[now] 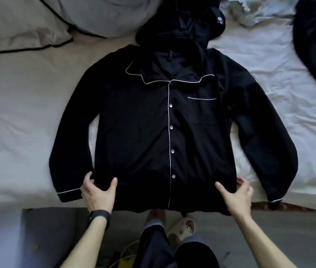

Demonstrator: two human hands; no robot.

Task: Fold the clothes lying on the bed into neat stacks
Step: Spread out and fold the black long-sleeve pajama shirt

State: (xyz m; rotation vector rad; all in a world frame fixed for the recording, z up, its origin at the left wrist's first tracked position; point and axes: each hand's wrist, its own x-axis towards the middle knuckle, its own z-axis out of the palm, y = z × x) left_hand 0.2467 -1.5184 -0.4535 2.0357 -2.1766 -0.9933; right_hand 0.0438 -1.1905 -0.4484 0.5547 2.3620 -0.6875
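While the black pyjama shirt (143, 132) lay flat and front-up on the bed (18, 122), both hands were placed at its lower corners. The shirt was buttoned, with white piping along the collar, the placket and the chest pocket (202, 109). Its collar pointed away from the person and its hem lay at the near edge of the mattress, slightly overhanging it.

Hand positions:

- The left hand (98, 192) sat at the shirt's lower corner beside the sleeve. Thumb and fingers were spread apart and curled onto the cloth, gripping a fold of fabric between them.
- The right hand (237, 196) mirrored it at the opposite lower corner — thumb on the front panel, fingers curled round the side edge, gripping the fabric.

Both sleeves ran outward and down from the shoulders. The cuff on the left-hand side (69, 194) lay on the sheet just beside the left hand; the other cuff (274, 203) reached the mattress edge, apart from the right hand.

Surrounding items:

- A second dark garment (182, 22) lay bunched at the far side, touching the shirt collar and partly under it.
- Pale pillows (27, 22) with dark piping occupied the far left corner.
- Another dark garment (313, 45) lay at the far right, well apart from the shirt, with a crumpled pale cloth (253, 10) near it.
- A dark wristband (99, 216) was worn on the left wrist.
- A light slipper (182, 227) stood on the floor below the hem.
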